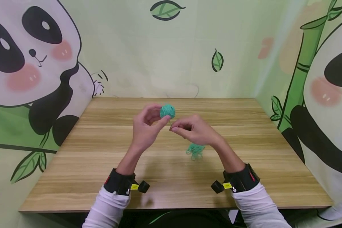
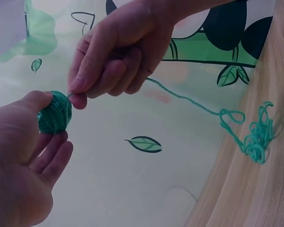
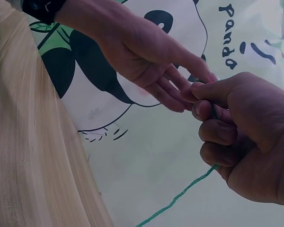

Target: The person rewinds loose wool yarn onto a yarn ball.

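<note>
A small, round ball of teal-green yarn (image 1: 167, 111) is held above the far middle of the wood-grained desk (image 1: 79, 180). The left hand (image 1: 145, 128) grips it between thumb and curled fingers. The right hand's (image 1: 198, 129) grip pinches a thin teal-green yarn strand (image 2: 189, 100) just beside the ball; the strand runs down to a loose, looped heap of teal-green yarn (image 1: 195, 152) on the desk, beyond the right wrist. The ball is probably light, soft and compressible, not fragile, and best held lightly round its sides; the limp strand suits a fingertip pinch. Count: one ball, one heap, one strand between right hand and heap, two hands.
</note>
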### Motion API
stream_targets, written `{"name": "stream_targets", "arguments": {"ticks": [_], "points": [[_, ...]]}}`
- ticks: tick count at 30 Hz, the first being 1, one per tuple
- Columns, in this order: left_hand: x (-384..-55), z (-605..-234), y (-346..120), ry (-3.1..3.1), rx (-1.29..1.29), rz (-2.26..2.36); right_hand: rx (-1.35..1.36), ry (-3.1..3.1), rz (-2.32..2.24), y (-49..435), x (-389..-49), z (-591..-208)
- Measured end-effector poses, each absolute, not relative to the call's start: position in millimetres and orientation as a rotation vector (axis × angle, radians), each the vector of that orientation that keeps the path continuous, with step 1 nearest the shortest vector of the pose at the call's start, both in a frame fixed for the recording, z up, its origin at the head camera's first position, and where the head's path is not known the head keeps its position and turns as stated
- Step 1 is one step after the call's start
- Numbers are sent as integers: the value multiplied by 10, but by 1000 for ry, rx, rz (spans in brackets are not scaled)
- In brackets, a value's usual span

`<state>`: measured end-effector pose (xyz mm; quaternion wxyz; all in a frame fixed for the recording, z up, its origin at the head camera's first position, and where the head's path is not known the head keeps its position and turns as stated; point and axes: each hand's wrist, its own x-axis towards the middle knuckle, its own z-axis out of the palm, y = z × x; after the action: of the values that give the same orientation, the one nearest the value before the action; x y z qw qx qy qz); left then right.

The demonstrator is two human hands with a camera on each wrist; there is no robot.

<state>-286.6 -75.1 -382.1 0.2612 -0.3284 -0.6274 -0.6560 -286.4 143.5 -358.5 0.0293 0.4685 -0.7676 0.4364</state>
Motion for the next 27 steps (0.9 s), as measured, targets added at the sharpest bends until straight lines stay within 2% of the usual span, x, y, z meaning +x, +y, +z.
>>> {"name": "stream_targets", "arguments": {"ticks": [12, 17, 27], "points": [[-2680, -3688, -715, -1836, -913, -1616, 1253, -2411, 1450, 1458, -2711, -3396], [-2683, -3695, -725, -1860, -957, -1612, 1279, -2342, 1498, 1448, -2588, -3240], [-2678, -3680, -722, -1887, -1015, -1650, 1229, -2283, 1520, 1486, -2566, -3200]]}}
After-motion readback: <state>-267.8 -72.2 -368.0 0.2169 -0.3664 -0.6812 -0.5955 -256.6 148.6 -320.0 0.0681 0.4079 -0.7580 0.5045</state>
